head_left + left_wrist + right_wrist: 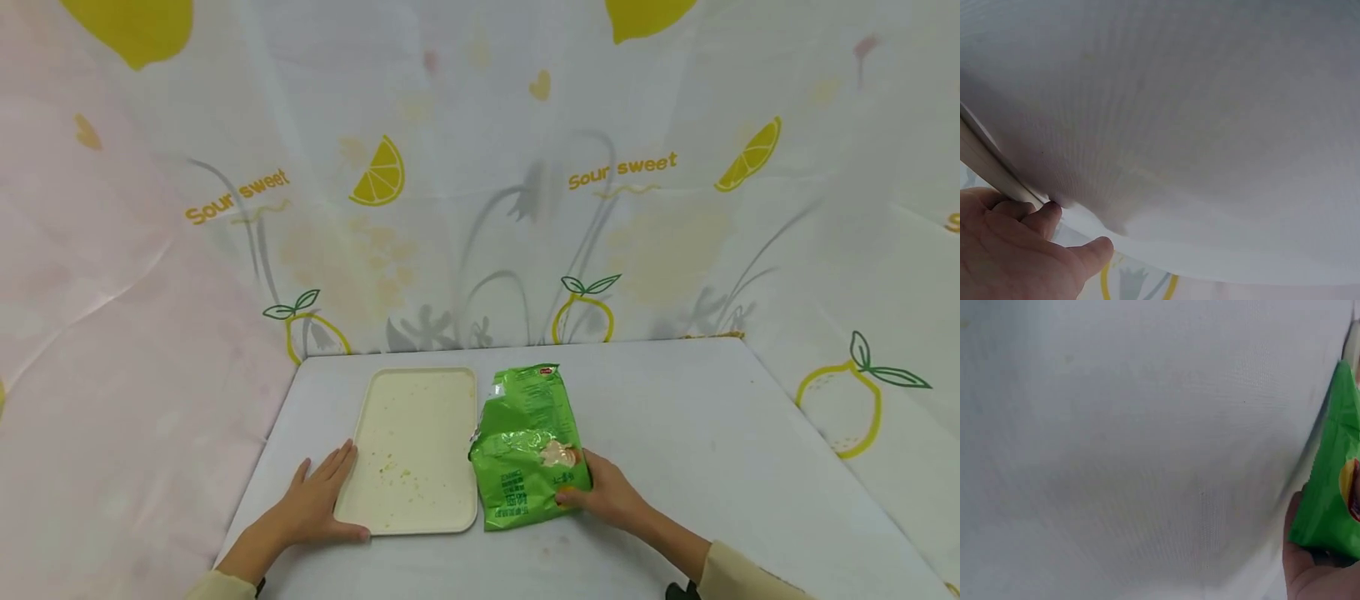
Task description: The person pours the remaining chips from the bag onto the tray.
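Note:
A cream rectangular tray (420, 467) lies on the white table, with small yellowish crumbs (397, 471) scattered over it. At the tray's left edge rests my left hand (315, 504), fingers spread and thumb along the near corner. In the left wrist view that hand (1019, 250) touches the tray's rim (997, 165). Just right of the tray is a crinkled green snack bag (528, 454) that looks torn on its left side. My right hand (607, 496) grips its lower right corner, thumb on top. The right wrist view shows the bag (1332, 487) only in part; its contents are hidden.
White table surface (675, 433) stretches to the right of the bag. Behind and at both sides hangs a pale curtain (480, 233) printed with lemons and words, meeting the table's far edge.

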{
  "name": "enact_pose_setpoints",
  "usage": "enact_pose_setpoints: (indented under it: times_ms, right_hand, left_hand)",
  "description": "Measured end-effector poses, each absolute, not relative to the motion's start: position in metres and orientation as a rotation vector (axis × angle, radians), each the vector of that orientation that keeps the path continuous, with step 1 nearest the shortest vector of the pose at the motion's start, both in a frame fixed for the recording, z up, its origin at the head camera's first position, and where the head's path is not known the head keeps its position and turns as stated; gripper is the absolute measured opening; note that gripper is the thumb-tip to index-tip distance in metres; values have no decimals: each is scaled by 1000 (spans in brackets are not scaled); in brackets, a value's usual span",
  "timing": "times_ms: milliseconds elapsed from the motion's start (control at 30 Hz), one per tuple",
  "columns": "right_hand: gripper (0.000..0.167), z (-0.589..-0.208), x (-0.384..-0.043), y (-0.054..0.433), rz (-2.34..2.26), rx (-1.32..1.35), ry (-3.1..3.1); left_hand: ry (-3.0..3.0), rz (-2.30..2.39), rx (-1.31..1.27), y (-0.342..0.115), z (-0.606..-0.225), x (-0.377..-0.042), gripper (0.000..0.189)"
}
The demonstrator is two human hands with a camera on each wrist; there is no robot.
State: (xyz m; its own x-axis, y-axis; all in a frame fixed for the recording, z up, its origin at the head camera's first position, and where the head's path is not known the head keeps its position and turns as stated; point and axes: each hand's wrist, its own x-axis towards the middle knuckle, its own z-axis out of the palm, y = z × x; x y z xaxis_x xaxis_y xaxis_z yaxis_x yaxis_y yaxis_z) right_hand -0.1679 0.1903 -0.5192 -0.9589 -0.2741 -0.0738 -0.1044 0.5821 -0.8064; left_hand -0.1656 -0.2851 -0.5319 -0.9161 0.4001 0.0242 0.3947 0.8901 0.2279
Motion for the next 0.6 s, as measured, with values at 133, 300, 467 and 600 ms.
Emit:
enact_pose_setpoints:
  times_ms: [133,300,467,600]
  right_hand:
    - [63,-519,-167,190,-1340,-393,2631]
    - [46,-516,-164,187,-1455,-544,2498]
    - [44,-499,-166,183,-1492,-641,2453]
    - [43,-482,-172,176,-1537,-656,2384]
  left_hand:
    - [3037,340,627,-285,-535,-166,136]
    - [3026,359,616,-285,-538,-166,135]
    - [2992,386,610,-285,-537,-165,134]
    - [2998,370,594,-286,-532,-166,135]
